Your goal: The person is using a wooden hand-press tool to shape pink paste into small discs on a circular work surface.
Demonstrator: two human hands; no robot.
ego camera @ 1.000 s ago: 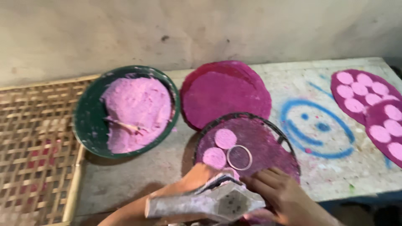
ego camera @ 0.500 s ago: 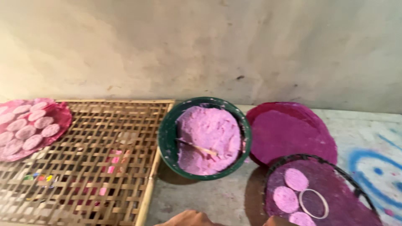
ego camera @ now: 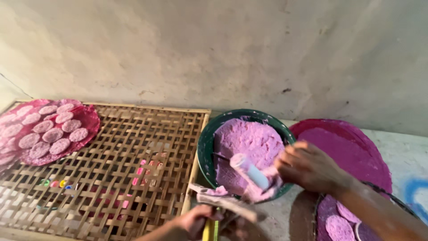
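A dark green bowl holds pink-purple paste. My right hand reaches over the bowl's right rim and grips a short white cylinder smeared with paste, its end over the paste. At the bottom edge my left hand holds a flat, paste-stained tool with a yellow-green handle, tilted just below the bowl's front rim. A small lump of paste lies on the tool.
A woven bamboo rack fills the left, with a red-purple sheet bearing several pink discs at its far-left corner. A stack of purple sheets lies right of the bowl. A dark round tray with pink discs sits bottom right.
The view has swung left and up, from the tray and painted table toward the bowl and rack. My right hand has moved from the tray into the bowl with the cylinder.
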